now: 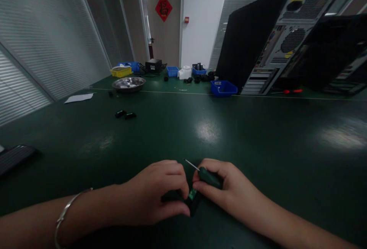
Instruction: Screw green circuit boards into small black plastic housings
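My right hand (233,182) is closed around the green handle of a small screwdriver (210,178). The thin metal shaft points up and to the left, with its tip free in the air. Between my hands, low over the green table, is a small black part with a green circuit board (193,195). The curled fingers and thumb of my left hand (160,191) pinch this part from the left. Fingertips of my right hand come close to its upper end; whether they touch it I cannot tell.
Two small black parts (125,114) lie farther off on the table (172,126). Behind them are a metal bowl (129,84), a yellow tray (121,72) and blue bins (224,88). A computer case (252,39) stands at back right. A black keyboard (17,157) is at the left edge.
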A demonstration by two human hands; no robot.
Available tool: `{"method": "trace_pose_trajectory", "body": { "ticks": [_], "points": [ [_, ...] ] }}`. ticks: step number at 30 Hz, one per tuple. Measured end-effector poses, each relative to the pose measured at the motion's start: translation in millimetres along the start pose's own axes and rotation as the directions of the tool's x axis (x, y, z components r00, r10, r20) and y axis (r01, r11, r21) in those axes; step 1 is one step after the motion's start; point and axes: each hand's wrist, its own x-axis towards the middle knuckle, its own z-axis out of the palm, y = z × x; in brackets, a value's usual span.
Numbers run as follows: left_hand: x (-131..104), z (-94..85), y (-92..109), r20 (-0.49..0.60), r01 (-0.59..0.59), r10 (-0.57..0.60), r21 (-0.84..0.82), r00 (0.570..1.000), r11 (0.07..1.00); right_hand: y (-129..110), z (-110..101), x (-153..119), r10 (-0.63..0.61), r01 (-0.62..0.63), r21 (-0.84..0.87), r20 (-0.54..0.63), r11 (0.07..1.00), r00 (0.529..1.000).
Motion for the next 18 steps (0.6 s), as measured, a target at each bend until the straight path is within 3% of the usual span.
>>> {"method": "trace_pose_trajectory", "body": {
  "ticks": [18],
  "points": [
    [-3.1,6.2,-1.1,-0.04,-0.04,0.046,0.156,0.998,0.987,-4.0,1.2,-3.9,-0.1,0.102,-0.091,0.025,0.991,0.995]
  ]
}}
